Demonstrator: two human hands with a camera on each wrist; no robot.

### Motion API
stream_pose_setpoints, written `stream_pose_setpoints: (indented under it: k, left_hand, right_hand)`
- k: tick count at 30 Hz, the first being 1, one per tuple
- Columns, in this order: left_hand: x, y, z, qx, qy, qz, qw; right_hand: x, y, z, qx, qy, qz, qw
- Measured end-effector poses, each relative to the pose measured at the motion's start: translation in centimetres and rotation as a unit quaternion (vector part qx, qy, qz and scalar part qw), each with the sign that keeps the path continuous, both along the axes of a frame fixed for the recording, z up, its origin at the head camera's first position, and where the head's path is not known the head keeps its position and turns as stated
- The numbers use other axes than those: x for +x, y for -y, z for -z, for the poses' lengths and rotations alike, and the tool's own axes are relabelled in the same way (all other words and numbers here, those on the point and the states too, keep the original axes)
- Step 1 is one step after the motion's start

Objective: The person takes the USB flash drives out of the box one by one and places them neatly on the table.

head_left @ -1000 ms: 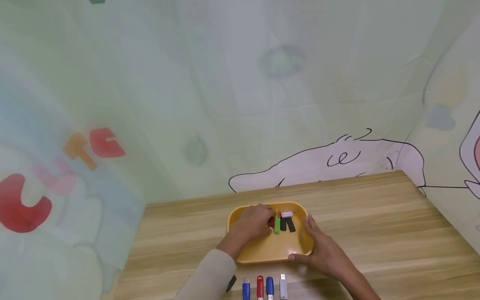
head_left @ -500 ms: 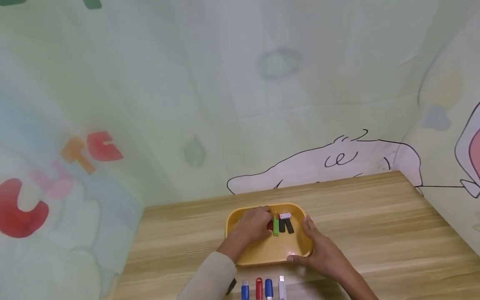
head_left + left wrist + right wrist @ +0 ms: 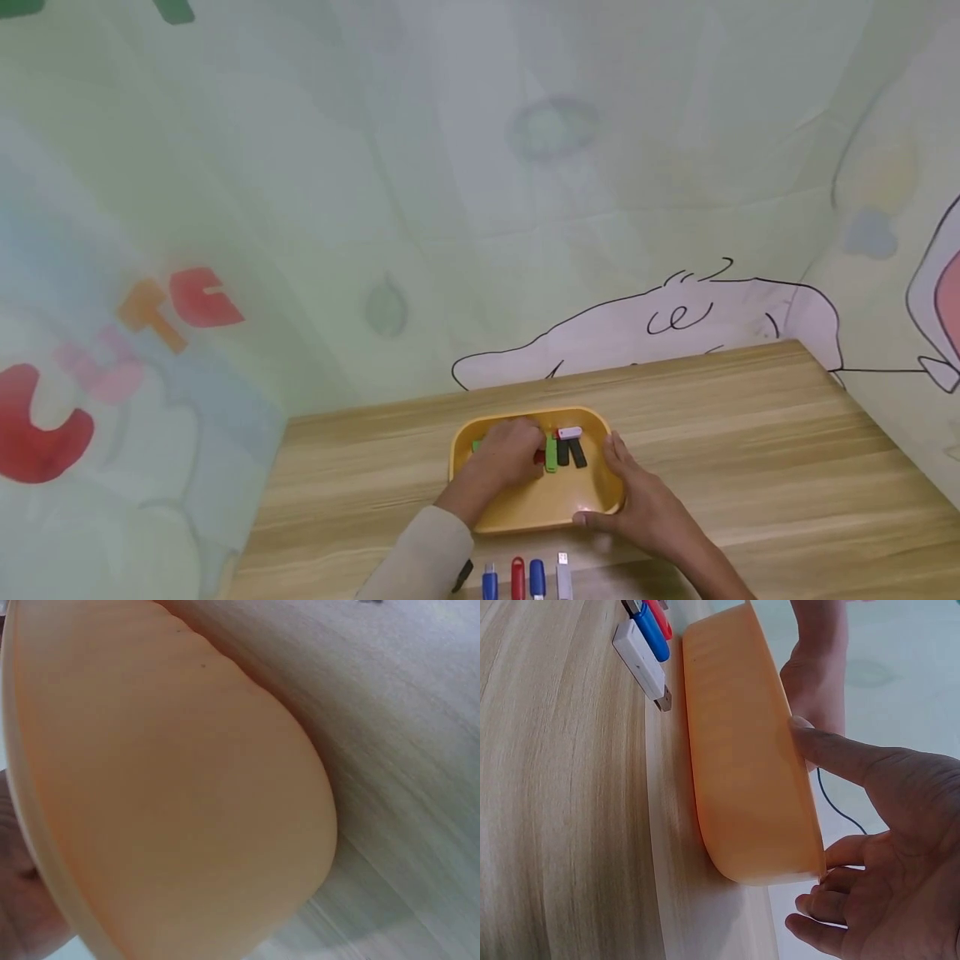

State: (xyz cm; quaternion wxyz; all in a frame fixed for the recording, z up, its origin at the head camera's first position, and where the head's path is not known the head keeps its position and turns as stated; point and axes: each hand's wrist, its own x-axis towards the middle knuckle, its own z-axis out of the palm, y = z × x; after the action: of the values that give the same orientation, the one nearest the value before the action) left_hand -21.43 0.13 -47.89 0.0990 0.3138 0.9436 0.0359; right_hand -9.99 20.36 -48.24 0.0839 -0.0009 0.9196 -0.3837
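A yellow plastic tray [image 3: 525, 528] stands on the table and holds several USB sticks. My left hand [image 3: 510, 454] reaches into it with bent fingers, its fingertips down beside a red stick [image 3: 539, 457]; I cannot tell whether they pinch anything. Right of the fingers lie a green stick [image 3: 551, 455], two black ones [image 3: 577, 452] and a white one [image 3: 569, 433]. Something green [image 3: 476, 446] peeks out left of the hand. My right hand [image 3: 900, 825] grips the tray's right near corner, thumb on the near rim and fingers around the end. The left wrist view shows mostly tray wall [image 3: 187, 787].
In front of the tray, a row of USB sticks lies on the wooden table [image 3: 750, 450]: blue [image 3: 490, 582], red [image 3: 517, 577], another blue [image 3: 537, 577] and silver-grey [image 3: 564, 577]. A black piece [image 3: 462, 575] shows beside the left sleeve. A printed cloth [image 3: 450, 208] hangs behind.
The left hand shifts slightly among the sticks, and more of the green piece at its left shows. The right hand keeps its hold on the tray. The head view has drifted a little.
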Motion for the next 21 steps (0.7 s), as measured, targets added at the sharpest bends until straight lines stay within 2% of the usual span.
stream_pose_setpoints:
  k: [9, 17, 21]
  left_hand:
    - [0.4, 0.2, -0.4, 0.013, 0.033, -0.025, 0.9991]
    - [0.7, 0.2, -1.1, 0.013, 0.035, -0.042, 0.9984]
    - [0.9, 0.4, -1.5, 0.014, 0.027, -0.036, 0.9989]
  right_hand:
    - [0.2, 0.3, -0.3, 0.0, -0.004, -0.002, 1.0]
    - [0.1, 0.2, -0.3, -0.002, 0.006, 0.005, 1.0]
    - [0.2, 0.2, -0.3, -0.004, 0.007, 0.006, 1.0]
